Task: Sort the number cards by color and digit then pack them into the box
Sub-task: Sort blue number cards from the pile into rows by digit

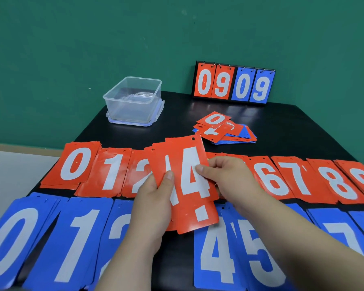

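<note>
The scoreboard (233, 82) reads 0909, the held red card (189, 162) 4, the blue cards (216, 259) 0, 1, 4, 5.

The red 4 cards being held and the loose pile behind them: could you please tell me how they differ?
The red 4 cards are lifted off the table, gripped by the left hand and right hand; the loose pile lies untouched on the table. The red 4 cards show only red, while the loose pile mixes red and blue, with a red 0 on top. Both have white digits.
</note>
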